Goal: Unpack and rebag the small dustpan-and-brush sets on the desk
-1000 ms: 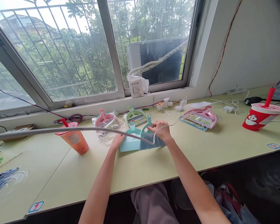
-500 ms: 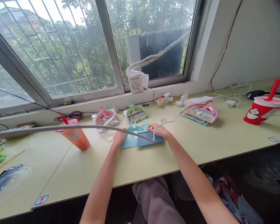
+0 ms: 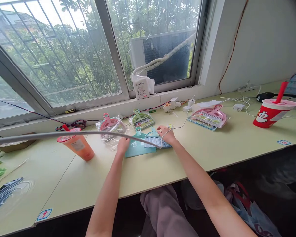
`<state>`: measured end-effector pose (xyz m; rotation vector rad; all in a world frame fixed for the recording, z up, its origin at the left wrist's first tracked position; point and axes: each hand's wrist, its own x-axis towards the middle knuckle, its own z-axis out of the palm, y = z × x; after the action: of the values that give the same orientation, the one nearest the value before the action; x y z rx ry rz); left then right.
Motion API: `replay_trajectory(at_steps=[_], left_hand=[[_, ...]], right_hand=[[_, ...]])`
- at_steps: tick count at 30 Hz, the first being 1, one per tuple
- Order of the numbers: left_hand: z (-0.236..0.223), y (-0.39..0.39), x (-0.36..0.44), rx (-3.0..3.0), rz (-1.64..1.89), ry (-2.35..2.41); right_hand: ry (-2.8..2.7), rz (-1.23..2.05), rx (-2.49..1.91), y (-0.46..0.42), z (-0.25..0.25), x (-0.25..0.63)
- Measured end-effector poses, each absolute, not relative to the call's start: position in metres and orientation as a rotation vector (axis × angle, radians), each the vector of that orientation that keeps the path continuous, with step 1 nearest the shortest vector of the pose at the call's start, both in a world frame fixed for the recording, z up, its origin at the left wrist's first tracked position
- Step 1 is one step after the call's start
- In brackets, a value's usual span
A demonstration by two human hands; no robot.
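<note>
A small teal dustpan lies flat on the pale green desk. My left hand rests on its left edge with the fingers curled down, pinning it. A teal brush with blue-grey bristles lies half over the pan's right side. My right hand is closed over the brush's bristle end. A white cable runs across my right wrist.
Packaged brush sets lie behind: a pink set, a green set, and a pink set at the right. An orange cup stands left, a red cup far right. Chargers and cables line the windowsill. A grey cord crosses the foreground.
My right hand has slid the brush leftward and tilted it so that it overlaps the dustpan more. My left hand stays on the pan's edge. The camera view shifted slightly.
</note>
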<state>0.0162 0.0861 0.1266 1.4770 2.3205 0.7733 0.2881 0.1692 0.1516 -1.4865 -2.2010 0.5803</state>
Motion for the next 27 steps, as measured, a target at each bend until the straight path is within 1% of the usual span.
replay_trajectory(at_steps=[4, 9, 11, 14, 18, 20, 24, 27], left_hand=[[0.125, 0.086, 0.017, 1.484, 0.799, 2.293], [0.120, 0.089, 0.017, 1.502, 0.948, 2.144], [0.119, 0.092, 0.016, 1.471, 0.978, 2.127], [0.122, 0.094, 0.018, 1.419, 1.048, 2.076], [0.130, 0.091, 0.032, 1.256, 1.306, 1.775], [0.134, 0.088, 0.046, 1.211, 1.382, 1.605], [0.136, 0.083, 0.074, 1.218, 1.264, 1.338], [0.133, 0.082, 0.084, 1.167, 1.191, 1.328]], right_hand=[[-2.241, 0.579, -1.607, 0.170, 0.149, 0.291], [-2.146, 0.670, -1.625, 0.175, 0.144, 0.293], [-2.063, 0.728, -1.538, 0.177, 0.144, 0.292], [-1.918, 0.850, -1.274, 0.177, 0.146, 0.286], [-1.813, 0.955, -0.993, 0.169, 0.153, 0.275], [-1.789, 0.924, -0.942, 0.163, 0.155, 0.271], [-1.828, 0.805, -0.968, 0.160, 0.155, 0.269], [-1.896, 0.896, -1.019, 0.164, 0.152, 0.272]])
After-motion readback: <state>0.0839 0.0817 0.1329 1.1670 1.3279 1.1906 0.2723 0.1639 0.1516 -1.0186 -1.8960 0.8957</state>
